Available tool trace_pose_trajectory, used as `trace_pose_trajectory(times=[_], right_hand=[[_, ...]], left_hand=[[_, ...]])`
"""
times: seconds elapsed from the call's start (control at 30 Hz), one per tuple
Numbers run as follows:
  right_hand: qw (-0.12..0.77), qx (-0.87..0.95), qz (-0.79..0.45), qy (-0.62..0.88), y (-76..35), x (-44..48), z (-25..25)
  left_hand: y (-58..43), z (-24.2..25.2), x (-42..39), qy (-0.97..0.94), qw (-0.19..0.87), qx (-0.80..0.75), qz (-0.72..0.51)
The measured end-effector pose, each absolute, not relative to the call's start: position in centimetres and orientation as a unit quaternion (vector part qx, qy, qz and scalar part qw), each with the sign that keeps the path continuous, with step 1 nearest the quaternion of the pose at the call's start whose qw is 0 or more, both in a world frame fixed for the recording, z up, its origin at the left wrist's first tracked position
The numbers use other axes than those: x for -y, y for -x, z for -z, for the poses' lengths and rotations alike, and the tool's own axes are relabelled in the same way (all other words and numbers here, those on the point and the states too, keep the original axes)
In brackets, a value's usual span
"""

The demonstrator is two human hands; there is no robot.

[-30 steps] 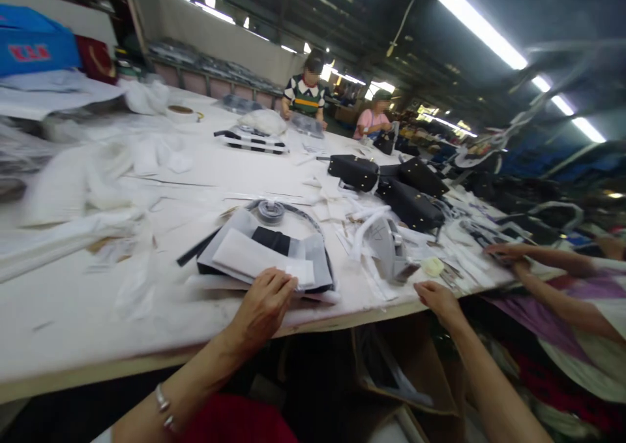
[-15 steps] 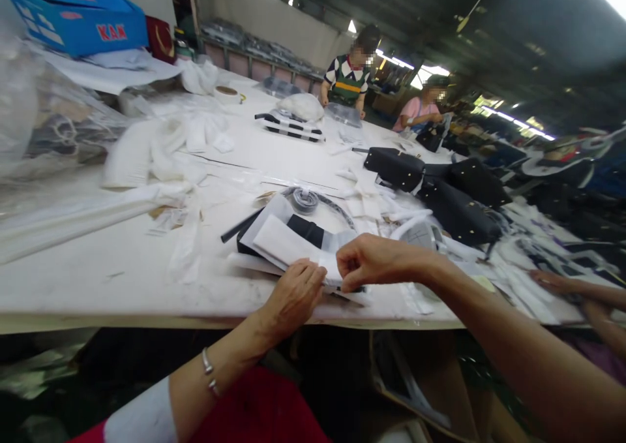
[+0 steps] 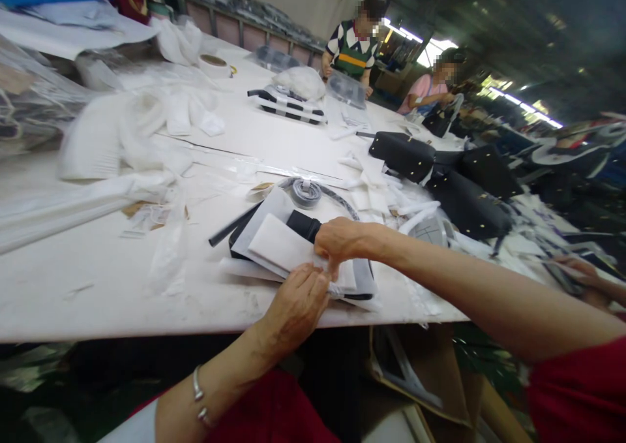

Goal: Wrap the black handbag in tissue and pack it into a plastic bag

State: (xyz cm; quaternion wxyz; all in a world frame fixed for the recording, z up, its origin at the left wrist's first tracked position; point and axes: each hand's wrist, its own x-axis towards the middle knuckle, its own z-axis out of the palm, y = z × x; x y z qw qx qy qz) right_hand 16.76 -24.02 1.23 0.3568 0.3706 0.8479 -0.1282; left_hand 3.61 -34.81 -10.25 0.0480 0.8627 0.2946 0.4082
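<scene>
A folded white sheet point(image 3: 276, 241) lies over a grey-white wrapping layer point(image 3: 274, 201) on a flat black item point(image 3: 237, 246), near the table's front edge. My left hand point(image 3: 300, 296) has its fingers closed on the near edge of the white sheet. Right against it, my right hand point(image 3: 342, 241) is closed with curled fingers over the sheet and a short black strap point(image 3: 302, 224); what it pinches is hidden. Just behind lies a coiled dark strap point(image 3: 306, 193) with a pale band around it.
Black studded bag pieces point(image 3: 405, 156) lie to the right beyond white scraps. Clear plastic and white wrapping point(image 3: 98, 139) cover the left side, near a tape roll point(image 3: 215, 66). Two people point(image 3: 352, 45) work across the table; another person's hand point(image 3: 580, 276) is at far right.
My right hand has moved left over the sheet, up against my left hand, uncovering the wrapped item's right end. The view has shifted slightly.
</scene>
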Motion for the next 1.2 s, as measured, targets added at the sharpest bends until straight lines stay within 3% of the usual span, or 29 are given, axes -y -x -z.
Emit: trace_pose_trajectory(times=[0.13, 0.23, 0.33, 0.43, 0.53, 0.63, 0.77, 0.97, 1.13, 1.2], right_hand=[[0.254, -0.882, 0.059, -0.394, -20.5, 22.7, -0.8], [0.128, -0.844, 0.048, -0.518, -22.9, 23.1, -1.4], [0.012, -0.770, 0.217, -0.600, -24.1, 25.2, -0.6], [-0.011, -0.722, 0.314, -0.616, -24.3, 27.5, 1.0], [-0.054, -0.730, 0.173, -0.659, -23.6, 29.1, 1.2], [-0.170, -0.752, 0.040, -0.635, -21.9, 31.2, 0.2], [-0.320, -0.750, -0.033, -0.577, -18.9, 35.3, 2.6], [-0.306, -0.733, -0.168, -0.584, -17.8, 37.7, 9.4], [-0.277, -0.736, -0.178, -0.592, -17.7, 37.4, 8.9], [-0.279, -0.741, -0.169, -0.587, -18.1, 37.0, 8.7]], left_hand=[[-3.6, 10.2, 34.7, -0.861, 0.040, -0.295, -0.414], [-3.6, 10.1, 34.6, -0.857, 0.037, -0.288, -0.426], [-3.6, 10.1, 34.6, -0.856, 0.044, -0.290, -0.426], [-3.6, 10.1, 34.7, -0.857, 0.046, -0.297, -0.418], [-3.6, 10.0, 34.8, -0.864, 0.051, -0.296, -0.405], [-3.7, 10.2, 34.7, -0.869, 0.059, -0.304, -0.386], [-4.0, 10.6, 34.6, -0.859, 0.087, -0.326, -0.384], [-1.7, 7.7, 33.9, -0.896, 0.114, -0.272, -0.332], [2.9, 3.8, 29.1, -0.914, -0.006, -0.259, -0.312], [4.6, 3.6, 26.9, -0.923, 0.014, -0.265, -0.278]])
